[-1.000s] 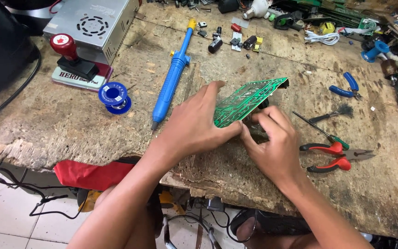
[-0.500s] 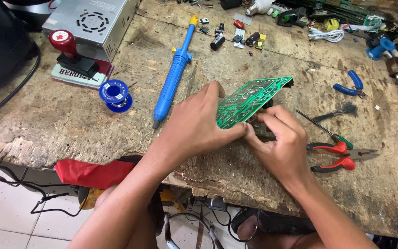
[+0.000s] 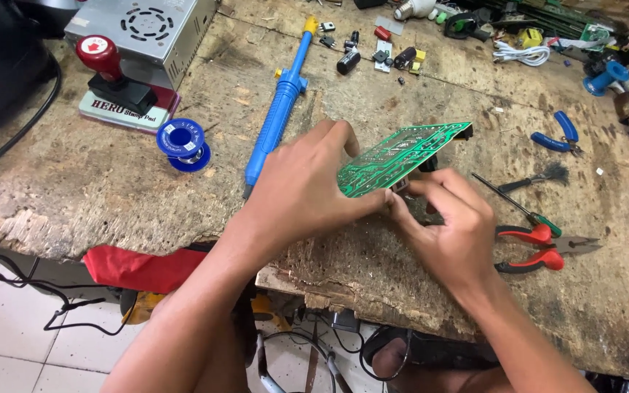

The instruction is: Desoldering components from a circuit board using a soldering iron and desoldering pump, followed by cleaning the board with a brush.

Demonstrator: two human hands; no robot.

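**Two hands, one tilted board**

One green printed circuit board [image 3: 402,156], held tilted above the worn wooden workbench [image 3: 111,182], solder side up, long axis running from near-left up to far-right. Gripped at its near-left edge by the left hand [image 3: 307,193], fingers curled closed over that edge. Met at the near lower edge by the right hand [image 3: 449,233], fingertips [image 3: 402,207] pinched shut on something small and dark beneath the board; too hidden to name. Both hands touching the board, left one on its left, right one below and to its right.

Counted around the board: one long blue desoldering pump [image 3: 278,109] just left; one blue solder spool [image 3: 182,140] farther left; one red-handled pliers [image 3: 540,247] right; one blue-handled cutters [image 3: 558,135] right and beyond; one thin screwdriver [image 3: 507,200] just right; one small brush [image 3: 540,178] beside it.
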